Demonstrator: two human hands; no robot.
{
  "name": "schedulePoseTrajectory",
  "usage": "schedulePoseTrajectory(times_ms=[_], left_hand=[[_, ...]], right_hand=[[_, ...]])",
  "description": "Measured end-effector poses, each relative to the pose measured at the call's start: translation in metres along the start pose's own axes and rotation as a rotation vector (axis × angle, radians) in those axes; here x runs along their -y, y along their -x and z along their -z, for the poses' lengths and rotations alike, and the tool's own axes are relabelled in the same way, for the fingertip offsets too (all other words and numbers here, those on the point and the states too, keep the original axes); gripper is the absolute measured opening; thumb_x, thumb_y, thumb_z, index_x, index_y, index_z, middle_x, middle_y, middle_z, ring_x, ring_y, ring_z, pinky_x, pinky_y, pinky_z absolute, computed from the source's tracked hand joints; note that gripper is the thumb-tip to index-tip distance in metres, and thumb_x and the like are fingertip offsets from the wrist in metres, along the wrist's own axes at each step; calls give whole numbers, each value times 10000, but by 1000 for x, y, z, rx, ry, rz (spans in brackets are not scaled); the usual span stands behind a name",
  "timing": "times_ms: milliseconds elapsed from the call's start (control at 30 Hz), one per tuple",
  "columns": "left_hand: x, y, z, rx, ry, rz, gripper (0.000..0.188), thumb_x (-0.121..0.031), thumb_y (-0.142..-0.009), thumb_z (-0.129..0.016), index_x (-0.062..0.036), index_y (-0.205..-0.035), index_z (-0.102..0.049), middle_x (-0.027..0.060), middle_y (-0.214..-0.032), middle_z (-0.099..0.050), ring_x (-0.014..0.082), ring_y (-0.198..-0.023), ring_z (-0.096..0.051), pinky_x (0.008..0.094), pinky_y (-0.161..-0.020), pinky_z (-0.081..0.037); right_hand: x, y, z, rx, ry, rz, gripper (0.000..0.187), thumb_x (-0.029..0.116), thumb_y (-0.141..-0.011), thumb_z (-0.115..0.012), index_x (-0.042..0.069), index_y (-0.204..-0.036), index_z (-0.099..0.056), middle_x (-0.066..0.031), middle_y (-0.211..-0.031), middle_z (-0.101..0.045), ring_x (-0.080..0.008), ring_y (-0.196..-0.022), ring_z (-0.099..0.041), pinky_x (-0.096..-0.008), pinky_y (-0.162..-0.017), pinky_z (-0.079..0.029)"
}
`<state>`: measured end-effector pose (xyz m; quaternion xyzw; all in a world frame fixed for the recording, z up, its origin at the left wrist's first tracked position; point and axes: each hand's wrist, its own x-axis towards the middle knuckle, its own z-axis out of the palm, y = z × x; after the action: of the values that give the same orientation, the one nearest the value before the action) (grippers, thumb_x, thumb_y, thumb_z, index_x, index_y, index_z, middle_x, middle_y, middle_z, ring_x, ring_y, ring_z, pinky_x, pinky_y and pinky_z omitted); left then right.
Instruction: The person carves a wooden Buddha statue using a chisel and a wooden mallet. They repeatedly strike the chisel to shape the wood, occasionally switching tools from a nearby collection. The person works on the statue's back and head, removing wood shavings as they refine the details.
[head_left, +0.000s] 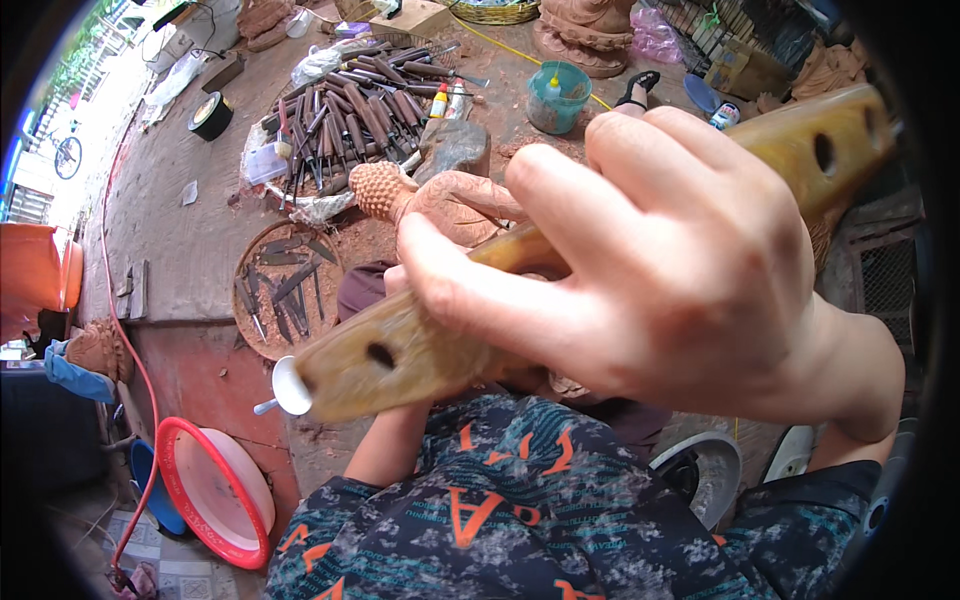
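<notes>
Close in front of me, my right hand (660, 250) is wrapped round a long, glossy amber-brown bar (390, 365) with dark holes near its ends. A white disc (291, 386) with a short stem sits at the bar's left end. My left forearm (390, 445) rises behind the bar, which covers most of that hand; its fingers are hidden. Beyond the bar, a carved wooden figure (455, 205) with a knobbly, curled-hair head (380, 190) lies toward my lap. Much of its body is behind my right hand and the bar.
Many wooden-handled carving tools (350, 115) are heaped ahead. A round tray (262, 340) of blades lies left of my knee. Around me are a green bucket (558, 98), a red-rimmed basin (215, 495), a grey stone (455, 150) and a red hose (108, 230). Another person's sandalled foot (640, 88) shows ahead.
</notes>
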<state>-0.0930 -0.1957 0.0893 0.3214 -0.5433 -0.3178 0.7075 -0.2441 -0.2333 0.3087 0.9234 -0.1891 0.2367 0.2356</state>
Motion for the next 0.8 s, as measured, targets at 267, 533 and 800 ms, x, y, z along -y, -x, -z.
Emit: schedulePoseTrajectory(times_ms=[267, 533, 800], left_hand=[[-1, 1, 1, 0, 10, 0, 193, -37, -933, -576, -20, -1110, -503, 170, -1041, -610, 243, -936, -612, 373, -835, -509], [-4, 6, 3, -8, 18, -9, 200, -41, -937, -573, -25, -1118, -490, 179, -1050, -605, 251, -949, -612, 380, -846, -509], [3, 1, -7, 18, 1, 15, 208, -46, -940, -571, -29, -1125, -478, 187, -1060, -601, 259, -962, -612, 388, -858, -508]], right_hand=[[-9, 7, 0, 50, 65, 21, 361, 243, -638, -684, 274, -997, -697, 11, -673, -366, -146, -565, -450, -280, -474, -366], [-10, 11, 2, 191, -184, -114, 405, 234, -676, -673, 266, -1079, -702, -6, -666, -366, -169, -567, -474, -301, -477, -375], [-10, 11, -10, 118, -16, 29, 418, 233, -679, -670, 243, -1096, -701, -6, -668, -380, -172, -570, -478, -306, -482, -385]])
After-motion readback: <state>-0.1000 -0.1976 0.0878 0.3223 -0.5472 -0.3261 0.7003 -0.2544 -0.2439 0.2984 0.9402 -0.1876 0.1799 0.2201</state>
